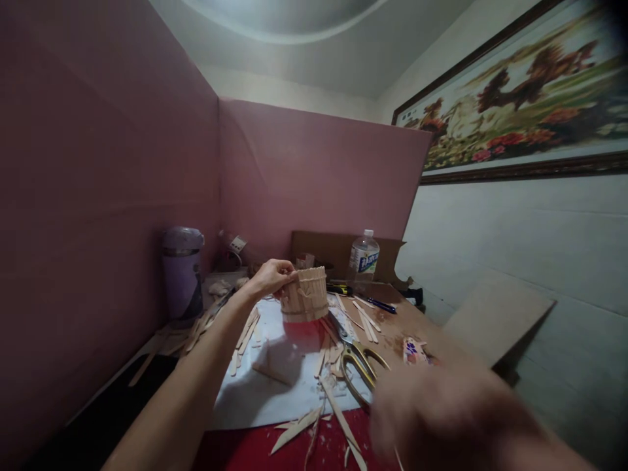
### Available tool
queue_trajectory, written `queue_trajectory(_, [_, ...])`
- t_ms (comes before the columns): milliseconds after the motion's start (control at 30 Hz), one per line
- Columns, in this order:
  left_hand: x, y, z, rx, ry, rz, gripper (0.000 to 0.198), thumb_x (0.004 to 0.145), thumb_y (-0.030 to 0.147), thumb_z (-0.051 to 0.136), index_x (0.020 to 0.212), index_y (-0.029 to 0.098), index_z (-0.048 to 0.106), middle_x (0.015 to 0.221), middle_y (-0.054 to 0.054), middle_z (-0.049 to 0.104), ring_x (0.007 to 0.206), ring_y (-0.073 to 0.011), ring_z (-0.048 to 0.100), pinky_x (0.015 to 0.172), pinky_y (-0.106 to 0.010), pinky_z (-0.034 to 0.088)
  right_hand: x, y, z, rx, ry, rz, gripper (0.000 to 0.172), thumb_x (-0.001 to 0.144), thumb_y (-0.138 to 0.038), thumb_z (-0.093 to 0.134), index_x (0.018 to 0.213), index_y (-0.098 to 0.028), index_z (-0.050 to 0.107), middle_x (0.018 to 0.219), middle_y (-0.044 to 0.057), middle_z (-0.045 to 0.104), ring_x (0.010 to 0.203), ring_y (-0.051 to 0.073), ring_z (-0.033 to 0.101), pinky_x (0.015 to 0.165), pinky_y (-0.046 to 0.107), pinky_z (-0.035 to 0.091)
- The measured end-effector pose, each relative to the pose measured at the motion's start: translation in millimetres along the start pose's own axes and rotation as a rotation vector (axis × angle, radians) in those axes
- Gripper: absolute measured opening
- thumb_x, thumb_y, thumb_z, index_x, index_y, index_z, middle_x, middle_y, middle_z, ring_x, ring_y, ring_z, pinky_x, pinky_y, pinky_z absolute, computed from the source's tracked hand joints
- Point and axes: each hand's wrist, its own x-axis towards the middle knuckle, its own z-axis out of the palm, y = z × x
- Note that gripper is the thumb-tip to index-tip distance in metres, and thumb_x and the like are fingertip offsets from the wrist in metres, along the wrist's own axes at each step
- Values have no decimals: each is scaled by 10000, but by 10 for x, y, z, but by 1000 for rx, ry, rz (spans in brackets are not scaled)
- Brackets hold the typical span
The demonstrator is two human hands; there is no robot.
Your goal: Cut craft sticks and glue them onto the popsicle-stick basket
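Note:
My left hand [273, 277] grips the rim of a small round bucket [308, 297] built from upright wooden craft sticks, with bands round its top and bottom. It is held above the white sheet on the table. My right hand [422, 405] is a motion blur at the lower right, and its fingers cannot be made out. Close to it lie gold-handled scissors [360, 373], blades pointing away towards the bucket. Loose craft sticks [338, 415] and split pieces are scattered in front of and beside the scissors.
A purple flask [181, 275] stands at the left by a pink partition [318, 170]. Behind the bucket are a clear plastic bottle [364, 258] and brown cardboard [392, 255]. A dark pen [381, 304] and more sticks [367, 324] lie at the right. Red cloth [235, 448] covers the front.

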Motion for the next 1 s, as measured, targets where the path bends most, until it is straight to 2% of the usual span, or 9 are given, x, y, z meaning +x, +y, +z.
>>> queue_trajectory(100, [0, -4, 36, 22, -38, 22, 242, 719, 375, 591, 668, 152, 513, 403, 68, 453, 326, -66, 464, 344, -157, 376, 848, 88, 270, 29, 90, 118, 212, 927, -298, 378, 942, -202, 566, 842, 29, 602, 693, 129, 569, 641, 277, 485])
queue_trajectory(133, [-1, -1, 42, 33, -52, 28, 250, 714, 380, 596, 662, 151, 511, 404, 67, 452, 331, -65, 466, 348, -154, 373, 1044, 136, 355, 41, 144, 191, 227, 928, -303, 361, 872, -194, 552, 744, 13, 576, 608, 123, 535, 574, 261, 462])
queue_trajectory(200, [-13, 14, 43, 58, -82, 32, 255, 711, 385, 597, 659, 149, 514, 415, 59, 467, 345, -70, 479, 354, -156, 374, 1238, 245, 481, 18, 202, 244, 200, 891, -344, 435, 777, -194, 503, 633, -20, 516, 534, 117, 480, 504, 240, 410])
queue_trajectory(333, [-70, 88, 9, 108, -157, 19, 250, 700, 379, 596, 634, 148, 528, 453, 24, 523, 357, -98, 502, 352, -189, 385, 1095, 426, 532, -116, 104, 259, 233, 850, -381, 486, 710, -197, 460, 598, -31, 481, 510, 114, 449, 485, 229, 358])
queue_trajectory(433, [-116, 159, -22, 193, -220, 2, 213, 704, 347, 583, 630, 158, 519, 463, 15, 525, 394, -114, 524, 361, -195, 390, 993, 457, 478, -133, 102, 270, 243, 846, -395, 488, 706, -199, 457, 594, -33, 478, 514, 116, 452, 493, 226, 352])
queue_trajectory(633, [-139, 243, -15, 343, -319, -61, 128, 696, 266, 564, 635, 154, 565, 486, 8, 529, 409, -114, 525, 370, -192, 386, 1064, 473, 432, -66, 76, 334, 274, 921, -354, 316, 830, -199, 523, 662, -9, 576, 561, 124, 527, 527, 222, 372])
queue_trajectory(767, [-139, 279, 45, 414, -307, -66, 132, 697, 245, 567, 678, 130, 627, 466, 5, 525, 398, -106, 519, 369, -178, 367, 1076, 530, 416, -127, 67, 333, 320, 912, -339, 320, 688, -199, 499, 570, -30, 522, 512, 111, 484, 504, 212, 337])
queue_trajectory(900, [-161, 338, 38, 444, -322, -72, 212, 700, 264, 573, 835, 130, 665, 557, -12, 578, 401, -87, 509, 378, -173, 355, 1102, 593, 374, -218, 112, 291, 356, 864, -346, 406, 539, -200, 403, 482, -54, 403, 472, 101, 400, 490, 210, 302])
queue_trajectory(1000, [-187, 404, -17, 514, -325, -85, 424, 657, 284, 619, 1071, 190, 610, 691, -25, 633, 413, -85, 510, 395, -187, 361, 1131, 650, 340, -215, 154, 321, 378, 868, -377, 396, 534, -200, 413, 468, -53, 400, 464, 101, 393, 493, 214, 300])
